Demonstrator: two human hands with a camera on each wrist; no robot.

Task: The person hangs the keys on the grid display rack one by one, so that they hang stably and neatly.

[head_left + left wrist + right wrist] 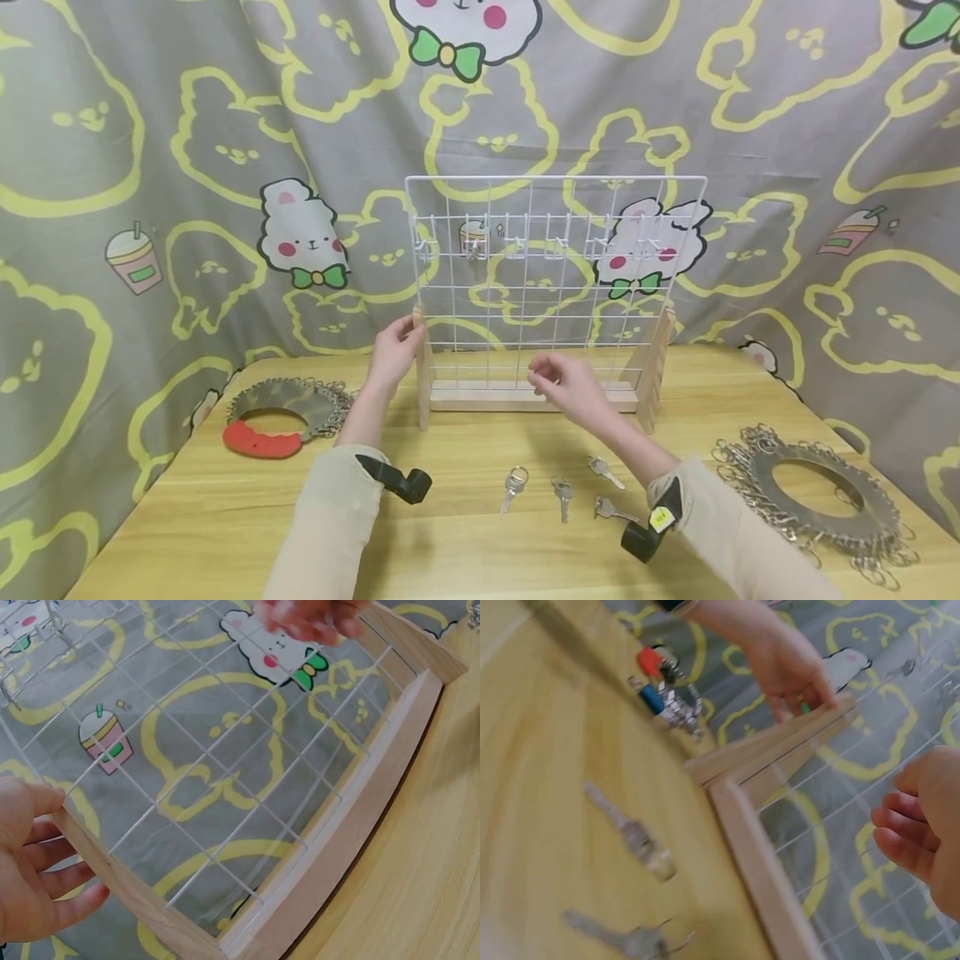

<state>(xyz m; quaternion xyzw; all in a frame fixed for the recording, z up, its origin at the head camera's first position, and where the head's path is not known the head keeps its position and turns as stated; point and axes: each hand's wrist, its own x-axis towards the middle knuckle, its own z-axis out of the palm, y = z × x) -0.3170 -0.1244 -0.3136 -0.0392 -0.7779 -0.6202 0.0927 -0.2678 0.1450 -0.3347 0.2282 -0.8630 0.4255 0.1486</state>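
A white wire grid rack (522, 287) stands in a wooden base (525, 402) with a wooden upright at each side. My left hand (395, 350) pinches the top of the left wooden upright (142, 900), thumb in front and fingers behind. My right hand (567, 385) hovers before the lower grid, fingers loosely bent, nothing between them. A row of wire hooks (557, 246) runs along the upper grid. A small metal key-like piece (475, 252) hangs at the second hook from the left. Several silver keys (513, 487) with small rings lie on the table below my right hand.
At the left lies a big metal ring plate with a red handle (262, 442) and many small rings. Another such metal ring (828, 492), edged with small rings, lies at the right. A patterned curtain (480, 125) hangs behind the wooden table (225, 533).
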